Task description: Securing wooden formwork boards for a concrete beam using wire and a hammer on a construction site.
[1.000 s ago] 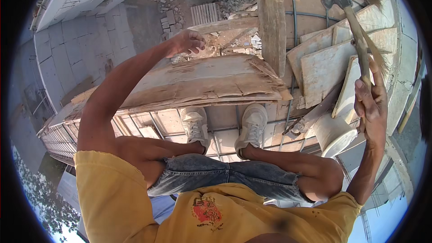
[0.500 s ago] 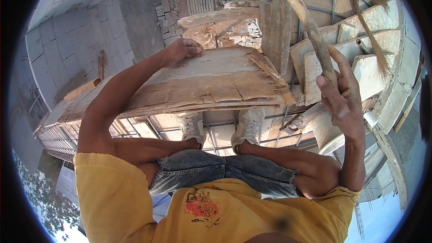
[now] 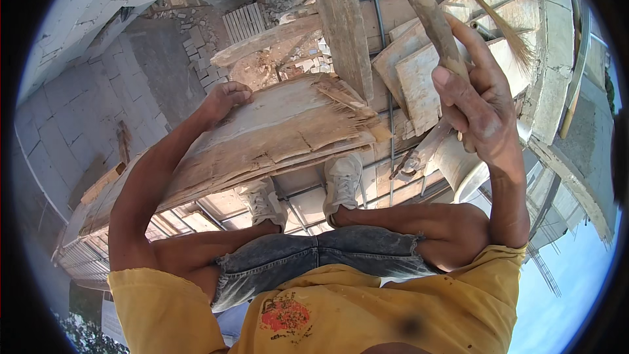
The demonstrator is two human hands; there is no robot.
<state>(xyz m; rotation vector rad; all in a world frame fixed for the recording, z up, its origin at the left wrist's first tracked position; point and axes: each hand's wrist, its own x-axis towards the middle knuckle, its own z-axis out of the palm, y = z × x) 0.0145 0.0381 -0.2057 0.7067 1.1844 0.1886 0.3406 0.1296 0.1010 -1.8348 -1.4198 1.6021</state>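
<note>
Left hand (image 3: pixel 226 99) lies palm-down on the far top edge of a weathered plywood sheet (image 3: pixel 262 141), fingers curled over the rim and gripping it. The sheet sits tilted across the middle of the view, just beyond the person's two pale, dusty sneakers (image 3: pixel 304 191); its face is grey-brown and chalky, and its right end is delaminated, with thin layers splayed into ragged splinters. Right hand (image 3: pixel 475 101) is raised at the right, closed around a rough round wooden handle (image 3: pixel 429 16) that runs up and out of the top of the view; the forefinger is partly straightened along the shaft, the other fingers wrapped. What is on the end of the handle cannot be seen. An upright rough-sawn timber post (image 3: pixel 341 23) stands just behind the splintered end. To the right of it are flat pale board offcuts (image 3: pixel 409 75), square-edged and stacked overlapping, over a grid of thin steel rebar (image 3: pixel 391 124). A pale round bucket (image 3: pixel 458 164) sits below the right hand. Far below on the left is grey blockwork wall (image 3: pixel 85 72) and loose rubble.
</note>
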